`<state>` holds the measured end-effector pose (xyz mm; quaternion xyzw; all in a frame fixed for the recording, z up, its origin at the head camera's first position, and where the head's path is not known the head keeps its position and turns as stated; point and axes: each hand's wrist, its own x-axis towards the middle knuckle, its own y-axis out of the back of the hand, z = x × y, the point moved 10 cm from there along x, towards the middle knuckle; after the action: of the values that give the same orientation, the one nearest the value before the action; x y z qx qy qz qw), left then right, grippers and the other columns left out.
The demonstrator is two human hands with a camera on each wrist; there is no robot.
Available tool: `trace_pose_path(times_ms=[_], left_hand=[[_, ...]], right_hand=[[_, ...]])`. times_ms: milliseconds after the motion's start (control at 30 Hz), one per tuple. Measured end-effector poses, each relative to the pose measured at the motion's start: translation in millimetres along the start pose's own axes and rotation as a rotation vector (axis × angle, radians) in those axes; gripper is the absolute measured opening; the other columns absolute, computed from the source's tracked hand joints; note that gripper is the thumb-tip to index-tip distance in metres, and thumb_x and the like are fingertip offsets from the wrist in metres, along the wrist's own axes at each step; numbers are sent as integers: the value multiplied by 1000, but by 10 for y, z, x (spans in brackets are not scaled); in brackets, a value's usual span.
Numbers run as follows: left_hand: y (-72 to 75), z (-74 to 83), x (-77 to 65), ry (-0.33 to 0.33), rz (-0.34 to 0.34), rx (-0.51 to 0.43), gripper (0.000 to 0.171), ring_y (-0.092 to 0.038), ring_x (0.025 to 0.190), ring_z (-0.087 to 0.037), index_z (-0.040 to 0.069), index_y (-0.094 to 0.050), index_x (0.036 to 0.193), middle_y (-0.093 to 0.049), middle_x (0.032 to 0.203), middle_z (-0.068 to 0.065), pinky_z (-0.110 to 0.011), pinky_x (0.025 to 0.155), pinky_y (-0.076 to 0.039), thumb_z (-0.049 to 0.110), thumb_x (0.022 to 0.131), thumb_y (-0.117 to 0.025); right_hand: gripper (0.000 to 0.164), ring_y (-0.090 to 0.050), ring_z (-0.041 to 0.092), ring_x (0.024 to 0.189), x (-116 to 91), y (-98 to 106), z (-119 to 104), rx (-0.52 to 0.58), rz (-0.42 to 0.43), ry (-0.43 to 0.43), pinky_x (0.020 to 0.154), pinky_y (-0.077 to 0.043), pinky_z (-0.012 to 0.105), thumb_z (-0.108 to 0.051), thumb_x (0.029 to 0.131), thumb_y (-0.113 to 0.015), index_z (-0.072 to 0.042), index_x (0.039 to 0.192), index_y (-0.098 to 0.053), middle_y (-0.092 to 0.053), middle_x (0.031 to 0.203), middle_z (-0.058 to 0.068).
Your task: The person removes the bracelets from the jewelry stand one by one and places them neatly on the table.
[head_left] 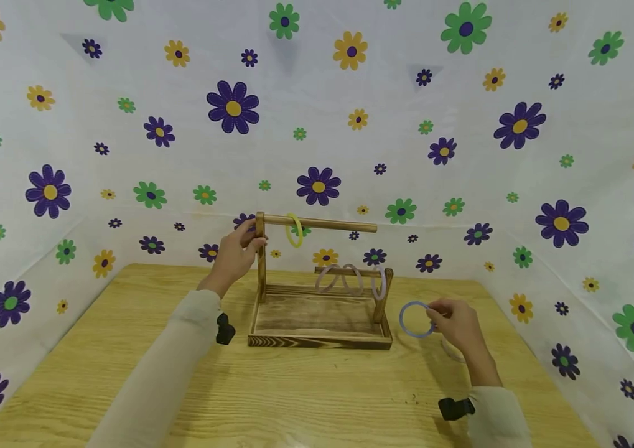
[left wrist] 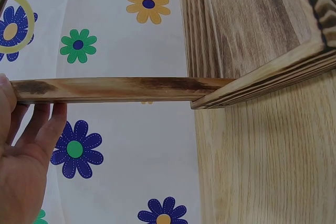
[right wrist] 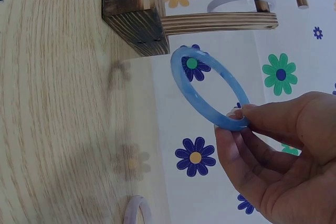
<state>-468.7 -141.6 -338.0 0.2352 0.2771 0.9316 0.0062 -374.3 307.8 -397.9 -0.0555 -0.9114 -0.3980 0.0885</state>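
Evidently, left hand [head_left: 233, 258] grips tall brown wooden post [head_left: 262, 274] near top; firm hold advised, lest wooden stand [head_left: 319, 341] shift. Bright yellow ring [head_left: 300, 234] hangs on upper wooden rod [head_left: 339, 224]. Pale lilac rings [head_left: 384, 287] hang on lower wooden rod [head_left: 366, 272]. Glossy blue ring [right wrist: 199, 103], right of stand, pinched by thumb and fingers of right hand [head_left: 460, 326]; edge-only grip sound, hole left clear.

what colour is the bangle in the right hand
Blue; the bangle shows best in the right wrist view.

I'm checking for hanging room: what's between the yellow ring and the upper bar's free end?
Nothing: the head view shows the upper bar bare from the yellow ring to its free end.
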Motion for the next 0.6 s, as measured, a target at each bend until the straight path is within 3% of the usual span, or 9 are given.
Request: trace_pose_path(times_ms=[600], left_hand=[[0, 17, 11, -21, 10, 7, 56, -65, 127, -39, 3, -40, 157, -68, 133, -24, -54, 108, -53, 23, 107, -55]], right_hand=[[24, -74, 25, 75, -6, -33, 17, -13, -29, -24, 64, -63, 29, -7, 101, -63, 12, 113, -71, -73, 99, 30]])
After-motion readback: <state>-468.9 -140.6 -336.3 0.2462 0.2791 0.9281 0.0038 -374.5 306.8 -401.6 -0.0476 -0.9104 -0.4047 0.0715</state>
